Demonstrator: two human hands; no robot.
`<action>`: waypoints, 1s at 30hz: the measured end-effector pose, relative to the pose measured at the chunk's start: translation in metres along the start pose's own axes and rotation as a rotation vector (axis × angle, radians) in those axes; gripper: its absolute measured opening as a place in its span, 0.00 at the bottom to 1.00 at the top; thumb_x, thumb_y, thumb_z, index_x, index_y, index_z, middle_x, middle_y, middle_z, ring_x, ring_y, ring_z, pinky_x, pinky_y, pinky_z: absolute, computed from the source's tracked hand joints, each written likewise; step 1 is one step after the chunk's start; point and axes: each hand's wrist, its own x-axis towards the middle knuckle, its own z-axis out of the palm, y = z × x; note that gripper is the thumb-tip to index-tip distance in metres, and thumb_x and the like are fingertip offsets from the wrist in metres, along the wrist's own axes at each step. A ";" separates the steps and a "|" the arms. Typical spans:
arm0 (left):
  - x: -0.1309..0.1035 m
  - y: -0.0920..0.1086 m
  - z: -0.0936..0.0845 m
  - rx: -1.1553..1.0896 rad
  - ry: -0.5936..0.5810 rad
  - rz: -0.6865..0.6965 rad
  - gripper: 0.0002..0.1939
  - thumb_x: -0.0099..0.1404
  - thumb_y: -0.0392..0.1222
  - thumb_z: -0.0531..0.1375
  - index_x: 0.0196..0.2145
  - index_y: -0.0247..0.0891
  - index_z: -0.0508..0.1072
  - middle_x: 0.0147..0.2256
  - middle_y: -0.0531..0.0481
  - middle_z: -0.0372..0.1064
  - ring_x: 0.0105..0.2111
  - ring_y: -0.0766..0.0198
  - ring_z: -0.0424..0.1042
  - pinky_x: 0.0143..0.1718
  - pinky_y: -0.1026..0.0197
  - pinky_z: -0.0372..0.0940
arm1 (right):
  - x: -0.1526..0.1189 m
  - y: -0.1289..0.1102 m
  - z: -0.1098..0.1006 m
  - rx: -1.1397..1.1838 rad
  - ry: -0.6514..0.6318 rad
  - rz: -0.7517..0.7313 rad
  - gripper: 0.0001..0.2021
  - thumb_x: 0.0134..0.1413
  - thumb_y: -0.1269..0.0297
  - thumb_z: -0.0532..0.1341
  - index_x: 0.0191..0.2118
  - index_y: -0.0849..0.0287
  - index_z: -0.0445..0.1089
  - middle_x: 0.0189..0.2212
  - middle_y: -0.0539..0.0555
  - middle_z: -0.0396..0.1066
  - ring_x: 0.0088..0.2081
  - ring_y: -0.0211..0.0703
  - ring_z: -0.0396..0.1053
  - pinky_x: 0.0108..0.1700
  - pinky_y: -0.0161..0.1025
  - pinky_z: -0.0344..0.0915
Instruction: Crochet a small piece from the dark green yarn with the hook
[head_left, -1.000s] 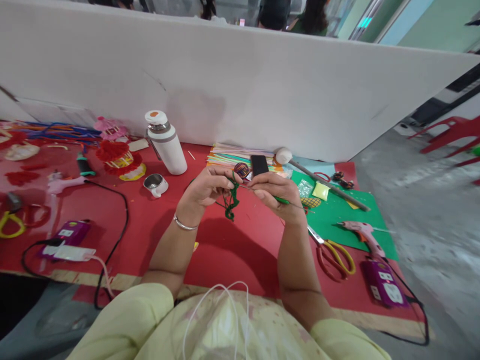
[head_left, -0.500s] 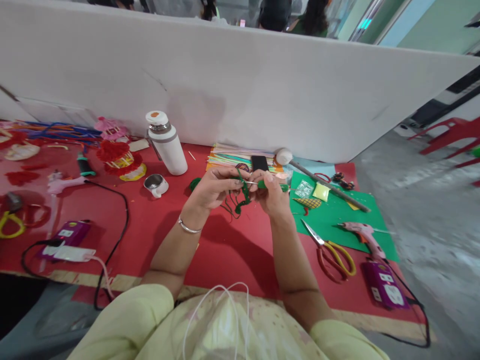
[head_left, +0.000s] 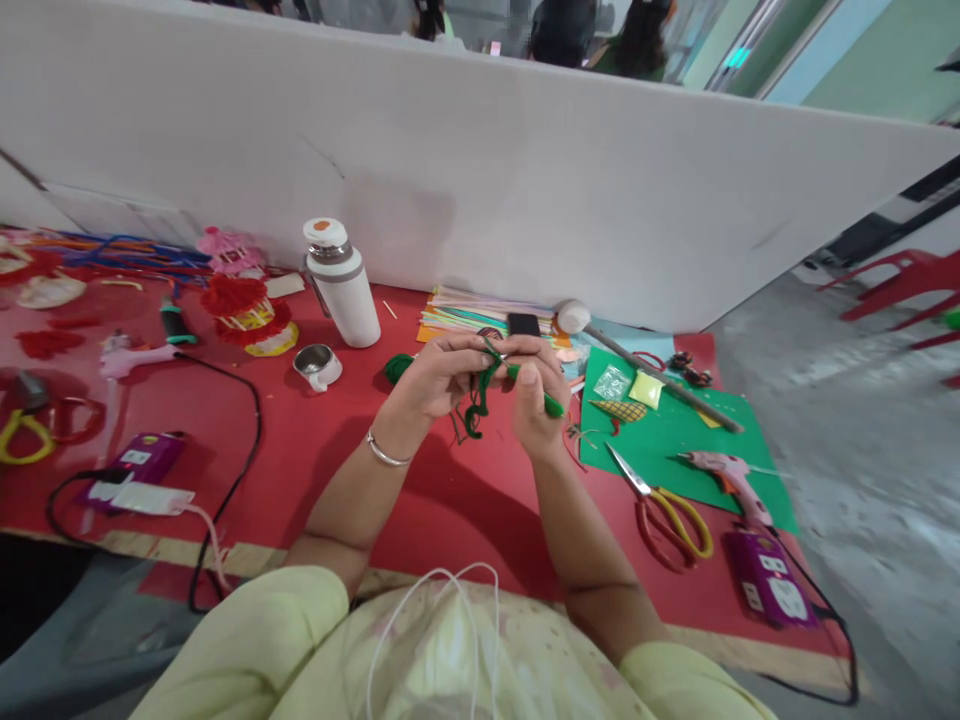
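Over the middle of the red table, my left hand [head_left: 444, 378] pinches a small piece of dark green crochet work [head_left: 480, 398], which dangles below the fingers with a curled end. My right hand [head_left: 538, 400] is closed round a crochet hook [head_left: 552, 406] with a green handle; its metal tip meets the yarn between my two hands, though the fingers partly hide it. Just left of my left hand lies a ball of green yarn [head_left: 397, 368]. Loose strands hang beneath the work.
A white thermos [head_left: 346, 290] and its steel cup [head_left: 317, 368] stand left. Scissors [head_left: 667, 515], a pink glue gun [head_left: 729, 474] and a purple power box [head_left: 772, 580] lie right, near a green sheet [head_left: 675, 440]. A white partition [head_left: 525, 190] closes off the back.
My right hand has turned, so the hook's green handle now slants down toward me instead of pointing right. The hands have come closer together; the view has shifted slightly.
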 end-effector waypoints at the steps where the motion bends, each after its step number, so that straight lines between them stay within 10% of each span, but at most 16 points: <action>1: 0.000 -0.001 0.001 -0.024 0.021 0.013 0.12 0.45 0.37 0.77 0.26 0.33 0.81 0.24 0.50 0.76 0.23 0.66 0.75 0.27 0.64 0.72 | 0.000 0.001 0.000 0.018 -0.004 0.021 0.25 0.74 0.45 0.54 0.31 0.54 0.77 0.42 0.57 0.77 0.43 0.47 0.76 0.39 0.43 0.78; 8: -0.001 -0.007 0.010 0.047 0.116 0.193 0.14 0.47 0.39 0.79 0.33 0.35 0.85 0.31 0.49 0.81 0.29 0.65 0.80 0.34 0.65 0.75 | 0.003 0.004 -0.003 0.076 0.064 0.091 0.23 0.74 0.49 0.57 0.32 0.54 0.80 0.40 0.55 0.78 0.39 0.43 0.76 0.44 0.45 0.78; 15: 0.000 -0.012 0.008 0.169 0.176 0.305 0.15 0.46 0.38 0.79 0.33 0.36 0.86 0.30 0.50 0.80 0.30 0.66 0.77 0.35 0.63 0.73 | 0.009 0.008 -0.011 0.132 -0.012 0.189 0.25 0.73 0.47 0.57 0.29 0.55 0.79 0.39 0.55 0.77 0.34 0.40 0.73 0.28 0.38 0.69; 21: 0.000 -0.020 0.013 0.251 0.341 0.443 0.09 0.51 0.37 0.75 0.33 0.40 0.86 0.32 0.53 0.79 0.32 0.68 0.74 0.35 0.66 0.71 | -0.003 0.018 -0.002 -0.036 0.082 -0.044 0.21 0.72 0.47 0.57 0.36 0.53 0.79 0.42 0.57 0.77 0.44 0.48 0.76 0.49 0.49 0.77; 30: -0.003 -0.005 0.012 -0.027 0.142 0.055 0.16 0.45 0.36 0.76 0.34 0.35 0.85 0.22 0.56 0.66 0.20 0.76 0.58 0.18 0.69 0.48 | -0.008 0.035 -0.003 -0.117 0.143 -0.231 0.26 0.68 0.36 0.55 0.39 0.50 0.82 0.40 0.57 0.77 0.44 0.53 0.77 0.50 0.55 0.78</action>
